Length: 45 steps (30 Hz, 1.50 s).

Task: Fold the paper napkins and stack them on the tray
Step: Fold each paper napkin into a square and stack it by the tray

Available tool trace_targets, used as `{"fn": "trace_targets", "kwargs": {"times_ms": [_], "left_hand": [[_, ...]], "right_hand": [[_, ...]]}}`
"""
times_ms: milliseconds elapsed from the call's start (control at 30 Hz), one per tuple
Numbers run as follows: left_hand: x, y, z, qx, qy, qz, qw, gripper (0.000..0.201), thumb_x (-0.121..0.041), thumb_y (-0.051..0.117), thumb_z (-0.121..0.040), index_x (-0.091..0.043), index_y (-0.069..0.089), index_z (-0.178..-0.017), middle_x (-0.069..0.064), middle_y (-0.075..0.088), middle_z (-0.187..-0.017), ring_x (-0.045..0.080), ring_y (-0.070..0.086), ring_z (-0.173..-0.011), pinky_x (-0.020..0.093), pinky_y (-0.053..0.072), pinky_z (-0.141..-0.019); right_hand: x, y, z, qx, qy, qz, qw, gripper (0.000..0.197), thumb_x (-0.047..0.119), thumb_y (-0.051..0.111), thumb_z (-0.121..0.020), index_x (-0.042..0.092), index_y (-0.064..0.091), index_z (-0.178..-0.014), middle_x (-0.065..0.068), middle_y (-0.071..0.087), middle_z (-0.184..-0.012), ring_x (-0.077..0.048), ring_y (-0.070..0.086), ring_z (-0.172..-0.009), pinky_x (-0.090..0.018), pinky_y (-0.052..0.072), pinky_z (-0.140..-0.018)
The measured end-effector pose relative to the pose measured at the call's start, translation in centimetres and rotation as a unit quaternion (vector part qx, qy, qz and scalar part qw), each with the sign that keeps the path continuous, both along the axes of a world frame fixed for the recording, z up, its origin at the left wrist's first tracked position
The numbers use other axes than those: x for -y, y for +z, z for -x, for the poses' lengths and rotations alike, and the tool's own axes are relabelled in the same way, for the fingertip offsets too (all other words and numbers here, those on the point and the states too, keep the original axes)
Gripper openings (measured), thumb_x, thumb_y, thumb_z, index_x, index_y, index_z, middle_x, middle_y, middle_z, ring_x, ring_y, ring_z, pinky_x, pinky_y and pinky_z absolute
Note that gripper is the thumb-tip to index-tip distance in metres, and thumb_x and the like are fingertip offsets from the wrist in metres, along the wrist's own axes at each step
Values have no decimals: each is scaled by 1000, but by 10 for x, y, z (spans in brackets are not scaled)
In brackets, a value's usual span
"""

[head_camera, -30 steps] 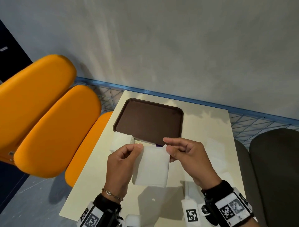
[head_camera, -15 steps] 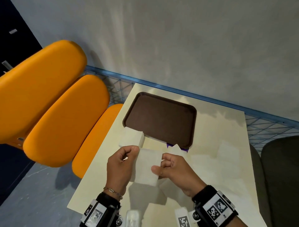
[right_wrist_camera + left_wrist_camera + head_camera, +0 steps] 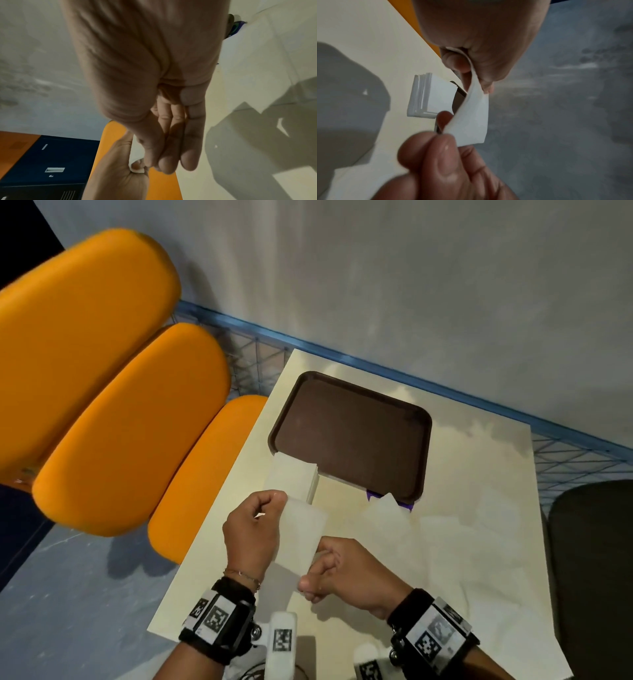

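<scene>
The paper napkin (image 3: 301,539) hangs in the air between your two hands, above the near half of the desk (image 3: 479,525), curling along its length. Your left hand (image 3: 251,534) has it at the far corner, at about 11 o'clock on the sheet, grip pressed together with thumb and forefinger pinching the edge; the left wrist view shows the paper bending out from that pinch. Your right hand (image 3: 337,575) takes the near corner, at about 5 o'clock on the sheet, fingers curled in and pinching the paper there. In the right wrist view your fingers lie close together and the paper is mostly hidden behind them.

Just beyond your left hand, at 12 o'clock from it, a stack of napkins (image 3: 291,477) sits on the desk with its far edge touching the near left corner of the brown tray (image 3: 352,433). The tray lies flat at the far side of the desk and carries nothing. At its near right corner, roughly 1 o'clock from your right hand, a purple napkin packet (image 3: 388,503) lies partly under the rim with white paper poking out. Orange chair cushions (image 3: 130,426) line up at 9 o'clock, off the desk.
</scene>
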<state>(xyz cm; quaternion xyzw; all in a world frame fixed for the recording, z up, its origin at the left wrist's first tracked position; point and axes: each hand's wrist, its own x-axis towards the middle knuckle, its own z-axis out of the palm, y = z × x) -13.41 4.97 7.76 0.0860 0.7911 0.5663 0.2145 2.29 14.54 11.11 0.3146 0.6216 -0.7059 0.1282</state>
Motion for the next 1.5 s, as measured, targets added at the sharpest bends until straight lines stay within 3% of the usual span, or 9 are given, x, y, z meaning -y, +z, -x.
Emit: {"fn": "trace_targets", "kwargs": {"times_ms": [200, 267, 367, 500, 600, 733, 1000, 1167, 1500], "left_hand": [[7, -6, 27, -46, -133, 7, 990, 6, -29, 79, -91, -32, 82, -86, -25, 76, -87, -2, 69, -86, 10, 49, -73], [8, -8, 32, -68, -207, 27, 976, 5, -30, 81, -90, -34, 83, -88, -28, 76, -88, -2, 69, -86, 8, 48, -74], [5, -13, 36, -53, -213, 22, 975, 11, -36, 83, -87, -35, 82, -98, -24, 77, -90, -1, 68, -85, 13, 48, -74], [3, -22, 45, 169, -58, -3, 984, 44, -50, 85, -81, -32, 69, -118, -12, 76, -97, 8, 72, -95, 29, 55, -76], [6, -35, 49, 256, -80, -4, 963, 26, -31, 84, -87, -17, 77, -107, 3, 81, -95, 23, 77, -90, 31, 58, -70], [-3, -57, 59, 205, -32, 35, 978, 10, -17, 82, -89, -10, 81, -96, 9, 78, -79, 16, 68, -63, 25, 55, -55], [-34, -90, 76, 78, -46, 130, 987, 11, -34, 86, -84, -26, 79, -86, -6, 75, -66, 13, 72, -70, 28, 55, -70], [-38, -97, 75, 66, -50, 174, 981, 17, -38, 84, -84, -23, 79, -89, -7, 76, -79, 13, 70, -80, 20, 44, -61], [-40, -103, 74, 44, -36, 216, 975, 34, -45, 85, -79, -25, 70, -102, -1, 76, -98, 20, 72, -91, 31, 54, -78]], "right_hand": [[-23, -11, 10, 57, -1, -57, 997, 59, 38, 95, -75, 30, 68, -126, 8, 76, -112, -9, 76, -95, -31, 62, -81], [-32, -16, 20, 48, -50, -65, 995, 53, 43, 92, -79, 27, 71, -124, 8, 77, -103, -17, 77, -92, -35, 63, -83], [-42, -26, 38, 30, -60, -81, 994, 22, 21, 84, -91, 10, 77, -109, 7, 72, -74, -11, 67, -75, -33, 60, -74], [-56, -49, 61, 27, -174, -60, 983, 17, 20, 83, -92, 10, 80, -105, -9, 80, -102, -13, 70, -86, -29, 63, -76], [-59, -66, 78, 28, -250, -41, 967, 15, 20, 82, -93, 11, 80, -104, -5, 77, -98, -13, 69, -83, -34, 65, -83], [-60, -84, 96, 59, -267, -69, 960, 4, 18, 83, -90, 15, 80, -91, 0, 69, -68, -15, 60, -64, -30, 60, -70], [-71, -109, 110, 130, -293, -125, 939, 15, 22, 87, -85, 18, 77, -96, -7, 80, -79, -13, 66, -58, -33, 63, -64], [-74, -123, 110, 152, -299, -140, 931, 16, 23, 89, -80, 18, 77, -89, -7, 79, -73, -16, 63, -55, -33, 61, -62], [-81, -137, 108, 134, -313, -116, 933, 26, 18, 97, -72, 14, 75, -85, -11, 77, -74, -20, 60, -52, -32, 53, -58]]}}
